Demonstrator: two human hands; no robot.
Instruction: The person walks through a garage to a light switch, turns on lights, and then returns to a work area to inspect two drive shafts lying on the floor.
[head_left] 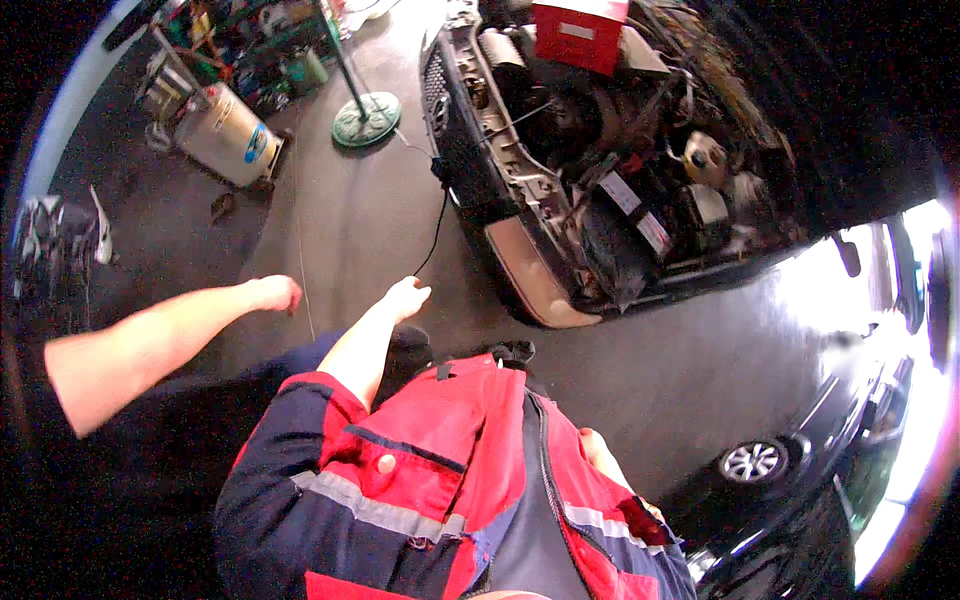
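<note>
My left hand (408, 297), beyond my red and navy sleeve, is closed on a thin black cable (437, 220), which runs up to a dark piece by the vehicle's front bumper. My right hand (596, 450) is mostly hidden beside my jacket; only some skin shows. To the left, another person's bare forearm and hand (275, 294) reach toward a thin light line along the floor; whether that hand holds it is unclear. Ahead is a vehicle's open engine bay (640, 170) with a red box (575, 35) on it.
A green round stand base (365, 120), a cylindrical tank (225, 135), cluttered shelving (270, 40) and a heap of parts (55, 250) stand at the left. A dark car (850, 440) is on the right. The grey floor (620, 370) runs between the vehicles.
</note>
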